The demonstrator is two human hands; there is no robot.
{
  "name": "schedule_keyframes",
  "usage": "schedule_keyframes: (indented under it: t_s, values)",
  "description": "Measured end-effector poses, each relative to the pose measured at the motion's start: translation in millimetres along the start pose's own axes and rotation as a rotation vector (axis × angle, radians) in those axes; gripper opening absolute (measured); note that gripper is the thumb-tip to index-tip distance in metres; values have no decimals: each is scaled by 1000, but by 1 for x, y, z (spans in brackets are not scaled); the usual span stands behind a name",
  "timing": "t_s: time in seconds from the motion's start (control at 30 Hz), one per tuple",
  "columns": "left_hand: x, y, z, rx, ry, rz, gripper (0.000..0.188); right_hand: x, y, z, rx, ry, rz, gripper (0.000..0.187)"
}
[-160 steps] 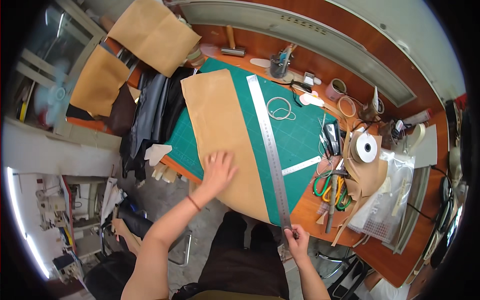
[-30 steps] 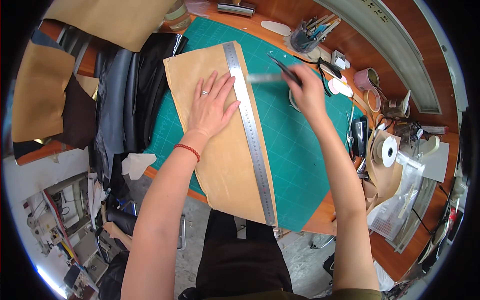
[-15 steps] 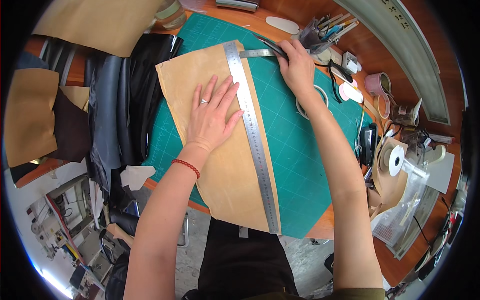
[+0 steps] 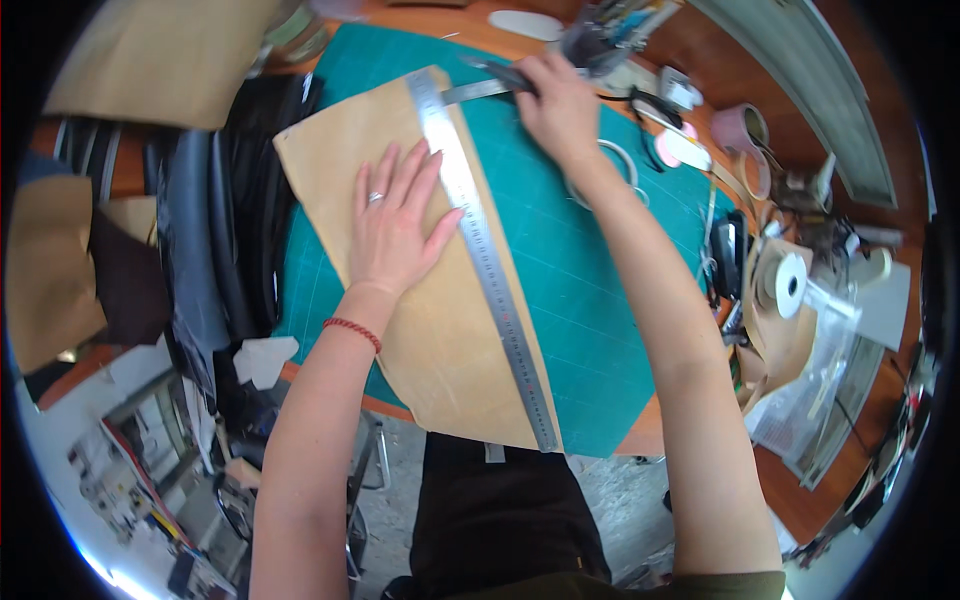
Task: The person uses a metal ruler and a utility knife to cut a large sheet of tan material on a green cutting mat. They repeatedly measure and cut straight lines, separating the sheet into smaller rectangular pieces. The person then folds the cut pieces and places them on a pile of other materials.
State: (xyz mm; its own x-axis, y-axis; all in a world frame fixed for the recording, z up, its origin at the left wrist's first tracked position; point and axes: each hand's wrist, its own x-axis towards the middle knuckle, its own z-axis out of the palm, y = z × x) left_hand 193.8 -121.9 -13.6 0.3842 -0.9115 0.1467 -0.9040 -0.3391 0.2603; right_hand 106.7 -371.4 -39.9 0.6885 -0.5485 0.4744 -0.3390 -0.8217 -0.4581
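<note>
While the left hand lies flat with fingers spread, fingertips meeting the long metal ruler, the right hand grips a short ruler and a dark pointed tool, kind unclear.

Tan sheet: one, on the green mat over the counter; long ruler just inside its right edge.

Risks, as judged: long ruler could pivot and skew, pressed only along its upper part, if its lower end were nudged; short ruler could read false if held aslant.

Containers: cup, one, holding pens and similar tools, blurred; pink tin, one, contents indistinct; jar, one, upper left, contents cannot be told.
</note>
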Motion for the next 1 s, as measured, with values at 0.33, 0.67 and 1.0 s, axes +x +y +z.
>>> schedule_keyframes:
  t_s: [0.33,0.67,1.0]
  values:
    - [1,-4,8,44,9,79,64,-13,-39,-100,169,57,135,17]
    - [2,0,2,81,11,164,57,-327,-67,-198,-209,153,461,21]
    - [3,39,-2,184,-128,280,63,-353,-72,-175,-433,246,540,14]
